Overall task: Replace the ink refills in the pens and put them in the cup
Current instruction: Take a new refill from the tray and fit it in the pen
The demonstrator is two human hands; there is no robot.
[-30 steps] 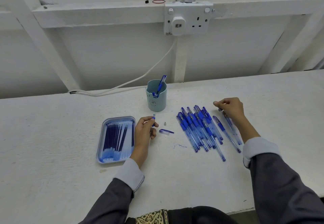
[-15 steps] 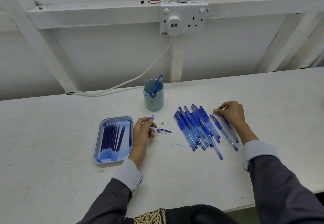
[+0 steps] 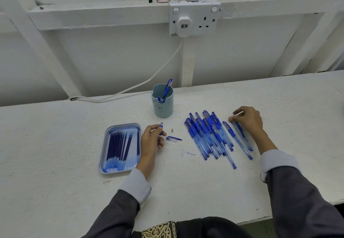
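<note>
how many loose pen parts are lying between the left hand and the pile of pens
2: a small metal tip right of the left hand gripping a pen barrel, and a blue pen cap lying just nearer the person. The pen pile may hide others.

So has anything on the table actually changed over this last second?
Nothing visibly moved. The left hand still pinches the opened pen, the right hand still rests on the rightmost pen; cap, tip, tray and cup stay put.

No readable text, cup (image 3: pixel 162 107) bears only a round embossed mark, socket (image 3: pixel 193 19) markings too small to read
</note>
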